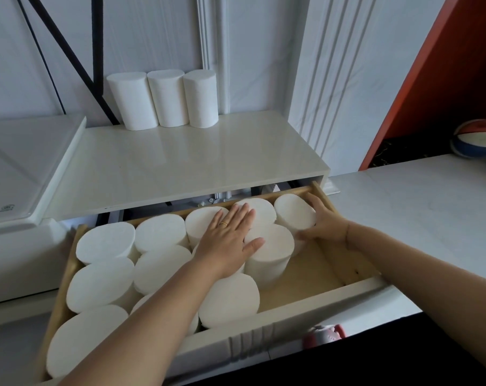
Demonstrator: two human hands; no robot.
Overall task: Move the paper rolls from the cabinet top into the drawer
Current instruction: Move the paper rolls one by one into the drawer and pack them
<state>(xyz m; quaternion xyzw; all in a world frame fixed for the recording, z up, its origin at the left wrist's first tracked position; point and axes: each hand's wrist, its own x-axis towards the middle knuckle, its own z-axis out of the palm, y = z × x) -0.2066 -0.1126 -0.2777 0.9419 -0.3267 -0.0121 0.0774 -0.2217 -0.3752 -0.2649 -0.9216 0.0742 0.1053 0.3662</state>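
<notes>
Three white paper rolls (164,98) stand upright in a row at the back of the cream cabinet top (197,160). Below it the wooden drawer (319,274) is pulled out and holds several white rolls standing on end. My left hand (228,238) lies flat, fingers spread, on the tops of rolls in the middle of the drawer. My right hand (324,222) grips the side of a tilted roll (293,210) in the drawer's back right corner.
The drawer's right front part shows bare wooden floor. A white glossy unit (22,168) sits to the left, a white counter (431,201) to the right with a ball (477,139) at its far end. A red panel (431,79) rises behind the counter.
</notes>
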